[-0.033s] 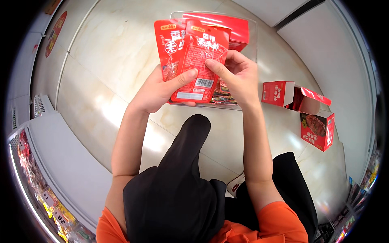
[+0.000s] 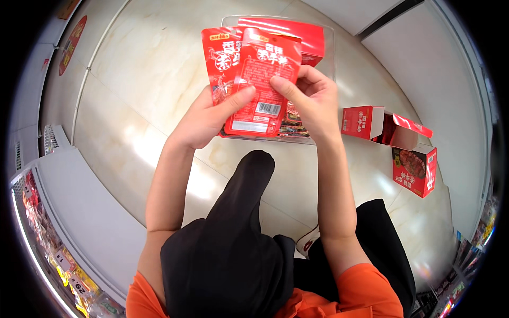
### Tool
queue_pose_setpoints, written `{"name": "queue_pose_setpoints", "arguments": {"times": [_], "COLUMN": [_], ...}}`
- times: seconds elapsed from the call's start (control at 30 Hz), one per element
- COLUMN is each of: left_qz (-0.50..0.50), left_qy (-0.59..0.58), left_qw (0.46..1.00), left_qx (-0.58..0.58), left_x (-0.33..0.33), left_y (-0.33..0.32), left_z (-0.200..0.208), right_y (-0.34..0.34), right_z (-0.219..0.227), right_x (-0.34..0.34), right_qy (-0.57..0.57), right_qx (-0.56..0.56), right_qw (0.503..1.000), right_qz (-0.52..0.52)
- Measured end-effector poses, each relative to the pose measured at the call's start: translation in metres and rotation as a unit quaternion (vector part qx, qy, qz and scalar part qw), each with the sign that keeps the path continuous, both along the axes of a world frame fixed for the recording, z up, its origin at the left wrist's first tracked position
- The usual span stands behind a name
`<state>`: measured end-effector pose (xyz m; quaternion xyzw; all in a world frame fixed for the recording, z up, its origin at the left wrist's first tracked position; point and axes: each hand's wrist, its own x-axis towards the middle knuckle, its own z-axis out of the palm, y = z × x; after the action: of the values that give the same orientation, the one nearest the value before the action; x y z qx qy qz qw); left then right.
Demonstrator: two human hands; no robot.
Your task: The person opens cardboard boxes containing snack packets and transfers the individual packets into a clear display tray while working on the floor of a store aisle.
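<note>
Two flat red snack pouches overlap in my hands above a clear plastic bin (image 2: 333, 79). The front pouch (image 2: 275, 66) shows its printed back, with a barcode near the lower end. Behind it and to the left, the other pouch (image 2: 217, 50) shows partly. My left hand (image 2: 204, 119) grips both from the left, thumb across the front pouch's edge. My right hand (image 2: 315, 100) pinches the front pouch's right side with the thumb on top; its other fingers are partly hidden. More pouches (image 2: 293, 126) lie in the bin below, beside a red box (image 2: 310, 38) at its far side.
Two red cartons, one with flaps open (image 2: 363, 121) and one showing a food picture (image 2: 416, 170), lie on the tiled floor at right. A shelf with packaged snacks (image 2: 58, 254) runs along the left. White panels (image 2: 445, 58) stand at right. My dark-trousered knee (image 2: 241, 185) is below the bin.
The front pouch has tilted very slightly between my hands, and its print is a little blurred. Both hands keep their grip in nearly the same place.
</note>
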<state>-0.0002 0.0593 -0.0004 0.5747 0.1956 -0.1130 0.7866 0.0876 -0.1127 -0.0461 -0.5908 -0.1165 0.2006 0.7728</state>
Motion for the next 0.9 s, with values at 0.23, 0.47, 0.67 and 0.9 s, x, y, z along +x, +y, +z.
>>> {"name": "queue_pose_setpoints", "arguments": {"times": [0.23, 0.47, 0.67, 0.9], "left_qz": [0.022, -0.061, -0.079, -0.114], "left_qy": [-0.070, -0.100, -0.071, -0.222], "left_qw": [0.997, 0.993, 0.994, 0.921], "left_qx": [-0.004, -0.013, -0.036, 0.299], "left_x": [-0.002, -0.007, 0.004, 0.048], "left_y": [0.012, -0.021, -0.022, -0.013], "left_z": [-0.016, -0.014, -0.011, -0.021], "right_y": [-0.034, 0.001, -0.001, -0.021], "right_z": [0.019, 0.030, 0.019, 0.014], "right_x": [0.011, -0.007, -0.003, 0.017], "right_qy": [0.142, -0.133, -0.115, -0.110], "right_qx": [0.167, -0.031, 0.002, -0.083], "right_qw": [0.973, 0.991, 0.993, 0.990], "right_qz": [-0.069, 0.000, -0.009, 0.036]}}
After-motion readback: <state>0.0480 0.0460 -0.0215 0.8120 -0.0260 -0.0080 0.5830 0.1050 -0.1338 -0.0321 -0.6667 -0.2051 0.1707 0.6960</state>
